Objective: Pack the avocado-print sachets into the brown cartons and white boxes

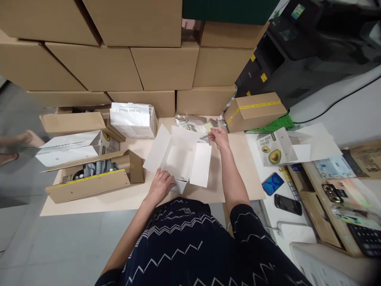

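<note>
An open white carton (178, 157) with its flaps spread stands in the middle of the wooden table (232, 186). My left hand (160, 186) rests on the carton's near left corner, fingers curled against it. My right hand (219, 138) reaches past the carton's far right flap and pinches a silvery pouch (205, 130). More of these pouches (190, 121) lie in a heap just behind the carton.
A closed white Super Meal box (133, 119) and open brown cartons (92, 174) sit left. A taped brown box (253, 110) lies at right, with flat printed cartons (274, 149), two phones (281, 194) and a calculator (367, 238). Stacked brown boxes (149, 63) wall the back.
</note>
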`<state>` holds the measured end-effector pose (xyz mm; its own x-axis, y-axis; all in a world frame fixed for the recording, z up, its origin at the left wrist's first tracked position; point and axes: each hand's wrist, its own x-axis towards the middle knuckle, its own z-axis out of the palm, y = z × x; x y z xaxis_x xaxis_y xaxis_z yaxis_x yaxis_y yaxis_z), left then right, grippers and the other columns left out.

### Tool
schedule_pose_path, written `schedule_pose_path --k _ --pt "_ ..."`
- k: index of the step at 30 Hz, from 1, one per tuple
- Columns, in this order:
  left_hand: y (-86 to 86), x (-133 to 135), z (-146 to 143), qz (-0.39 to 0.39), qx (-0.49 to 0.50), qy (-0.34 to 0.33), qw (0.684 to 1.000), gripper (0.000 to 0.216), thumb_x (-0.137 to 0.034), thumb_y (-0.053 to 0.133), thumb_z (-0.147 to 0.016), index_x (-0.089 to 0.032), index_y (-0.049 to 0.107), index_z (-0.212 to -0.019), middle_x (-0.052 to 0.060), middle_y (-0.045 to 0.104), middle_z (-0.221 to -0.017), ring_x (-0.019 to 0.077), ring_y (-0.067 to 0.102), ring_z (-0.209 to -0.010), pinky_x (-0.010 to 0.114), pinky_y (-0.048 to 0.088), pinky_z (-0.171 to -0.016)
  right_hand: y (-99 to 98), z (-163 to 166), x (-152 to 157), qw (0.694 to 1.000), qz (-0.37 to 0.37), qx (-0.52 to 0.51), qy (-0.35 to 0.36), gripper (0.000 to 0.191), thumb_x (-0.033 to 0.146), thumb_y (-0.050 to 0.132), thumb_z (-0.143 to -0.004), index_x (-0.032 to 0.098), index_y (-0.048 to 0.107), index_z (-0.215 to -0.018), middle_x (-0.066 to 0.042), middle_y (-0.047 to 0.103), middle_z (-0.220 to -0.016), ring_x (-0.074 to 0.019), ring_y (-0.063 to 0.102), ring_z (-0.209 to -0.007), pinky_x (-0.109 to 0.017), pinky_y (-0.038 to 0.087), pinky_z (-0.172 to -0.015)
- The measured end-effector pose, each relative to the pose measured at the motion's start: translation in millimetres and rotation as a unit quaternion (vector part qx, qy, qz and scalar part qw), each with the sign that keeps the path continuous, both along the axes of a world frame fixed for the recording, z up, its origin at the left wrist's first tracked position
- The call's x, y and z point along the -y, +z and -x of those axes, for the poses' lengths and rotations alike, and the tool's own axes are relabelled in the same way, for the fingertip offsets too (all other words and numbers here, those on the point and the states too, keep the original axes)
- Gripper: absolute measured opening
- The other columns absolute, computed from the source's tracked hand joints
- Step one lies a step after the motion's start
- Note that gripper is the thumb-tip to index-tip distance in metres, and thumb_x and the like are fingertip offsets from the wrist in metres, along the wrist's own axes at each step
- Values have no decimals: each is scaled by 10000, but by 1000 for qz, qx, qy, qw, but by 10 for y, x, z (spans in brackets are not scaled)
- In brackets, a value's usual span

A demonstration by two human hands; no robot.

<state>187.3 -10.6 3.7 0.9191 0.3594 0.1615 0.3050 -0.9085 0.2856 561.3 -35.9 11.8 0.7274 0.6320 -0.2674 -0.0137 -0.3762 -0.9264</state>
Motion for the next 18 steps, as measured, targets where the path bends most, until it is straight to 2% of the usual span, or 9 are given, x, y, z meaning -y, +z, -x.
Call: schedule_pose_path --k 1,2,3,5,7,9,13,18 --pt "-2 15 -5 -1 -2 0 1000 149 -252 594 -892 -188 642 -1019 70 638 -936 246 587 -1021 587 332 -1118 -136 -81 -91 996 68 52 -16 500 457 610 -819 149 581 -1212 -103 704 -1010 -184 681 -878 -305 548 -776" --pt "-6 35 -9 -4 -5 -1 1000 150 -261 591 -896 -187 643 -1017 69 638 -931 249 583 -1028 590 333 -1116 -263 -137 -183 985 137 104 -4 572 429 629 -807 133 548 -1290 -147 669 -1165 -225 650 -1052 -348 525 -893" --pt "-12 61 -12 -6 -9 -2 1000 155 -274 591 -900 -186 644 -1016 69 639 -926 254 579 -1038 593 333 -1114 -378 -171 -269 967 201 152 27 677 416 655 -790 129 488 -1380 -179 578 -1337 -268 557 -1231 -389 466 -1006" --pt "-29 124 -12 -10 -15 -2 1000 171 -302 593 -903 -185 645 -1017 70 643 -927 267 568 -1066 598 329 -1113 -560 -198 -415 923 299 219 101 918 436 710 -748 173 304 -1528 -172 267 -1590 -334 247 -1461 -461 290 -1154" --pt "-48 190 -1 -7 -20 1 1000 183 -320 599 -902 -188 643 -1021 68 648 -942 273 558 -1094 598 314 -1123 -689 -203 -520 888 360 244 150 1080 497 731 -724 228 134 -1582 -131 5 -1650 -374 9 -1500 -520 145 -1192" --pt "-60 243 15 1 -27 5 1000 175 -320 599 -903 -196 639 -1020 60 649 -951 267 552 -1107 590 301 -1135 -787 -210 -593 871 386 248 177 1144 556 715 -723 242 37 -1589 -135 -103 -1643 -401 -76 -1489 -560 74 -1184" --pt "-62 286 36 12 -37 11 999 148 -316 578 -914 -204 634 -994 48 638 -941 254 548 -1102 579 295 -1142 -935 -202 -665 864 381 259 203 1106 599 652 -773 227 4 -1588 -174 -60 -1640 -452 -49 -1475 -621 62 -1146" --pt "-59 272 30 17 -32 13 999 137 -308 568 -919 -200 631 -977 48 626 -923 246 547 -1083 581 294 -1140 -934 19 -518 839 377 303 247 809 453 566 -872 246 216 -1572 -116 118 -1643 -428 41 -1482 -590 97 -1157"
